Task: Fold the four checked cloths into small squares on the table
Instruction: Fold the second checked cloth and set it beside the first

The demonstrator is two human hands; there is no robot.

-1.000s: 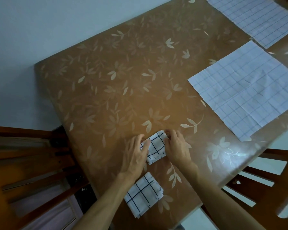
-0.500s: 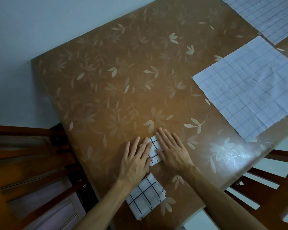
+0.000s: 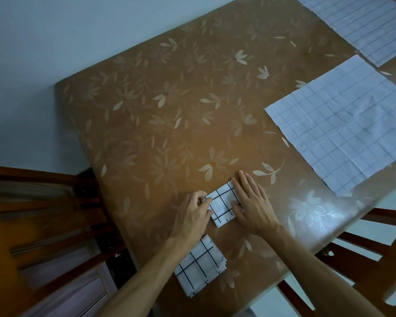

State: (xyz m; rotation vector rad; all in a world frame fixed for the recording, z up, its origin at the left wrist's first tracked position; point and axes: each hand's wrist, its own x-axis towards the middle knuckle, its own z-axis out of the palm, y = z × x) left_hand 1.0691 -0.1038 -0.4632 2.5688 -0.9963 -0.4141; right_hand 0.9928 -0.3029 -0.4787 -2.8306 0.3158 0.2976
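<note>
Head view, the only one here: both hands are down on a small folded white cloth with dark checks (image 3: pixel 223 205), near the front edge of the brown leaf-patterned table (image 3: pixel 160 124). The right hand (image 3: pixel 253 205) lies flat and open, palm pressing the cloth's right side. The left hand (image 3: pixel 192 213) has its fingers curled at the cloth's left edge, seemingly pinching it, though a firm grip can't be confirmed.

By my reckoning, this second fold is all but finished. Just below, partly under the left forearm, a second folded checked square (image 3: pixel 201 267) sits done. Still open and flat: one large pale checked cloth (image 3: pixel 343 124) at the right, and another unfolded cloth (image 3: pixel 361 24) in the far corner, partly out of frame.

Count: four cloths, two folded small, two left. Two hands. Wooden chairs (image 3: pixel 39 216) flank the table.
</note>
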